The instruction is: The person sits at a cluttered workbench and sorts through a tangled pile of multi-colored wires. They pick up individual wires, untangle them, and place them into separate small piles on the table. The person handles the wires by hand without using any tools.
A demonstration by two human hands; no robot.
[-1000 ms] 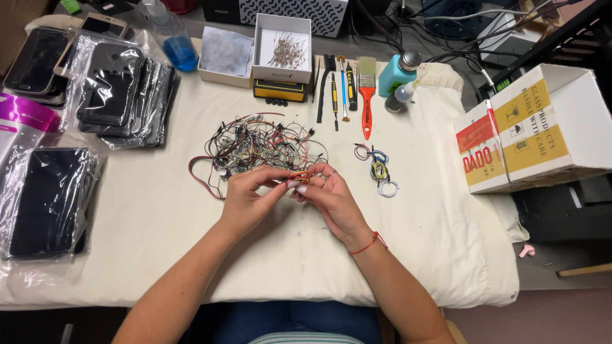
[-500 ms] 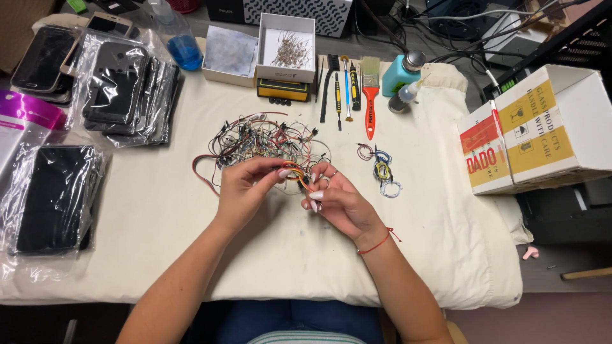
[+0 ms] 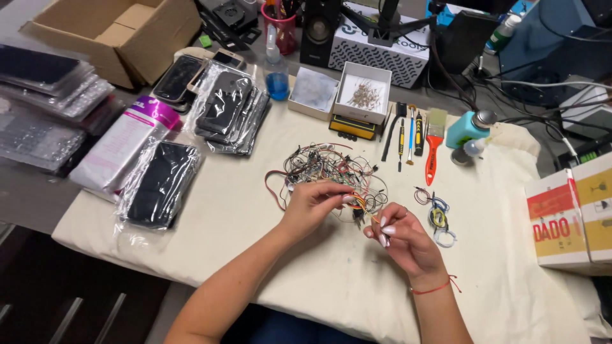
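Observation:
A tangled pile of thin coloured wires point(image 3: 331, 169) lies on the cream cloth point(image 3: 319, 267) in the middle of the table. My left hand point(image 3: 312, 202) pinches a small orange and yellow wire bundle at the pile's near edge. My right hand point(image 3: 401, 239) sits just to the right, fingertips closed on the other end of the same strand. A short stretch of wire runs between the two hands. A separate small coil of blue and yellow wire point(image 3: 437, 213) rests to the right of my right hand.
Bagged dark phone parts point(image 3: 159, 181) and more bags point(image 3: 229, 111) lie at left. Small white boxes point(image 3: 363, 92), an orange-handled brush point(image 3: 433, 143), screwdrivers point(image 3: 408, 130) and a teal bottle point(image 3: 465, 130) stand behind the pile. A cardboard box point(image 3: 121, 32) is far left, a printed carton point(image 3: 570, 216) at right.
The view has swung left and nearer, showing more of the left table. My hands have drawn slightly apart, the right one moving down and right with the wire strand.

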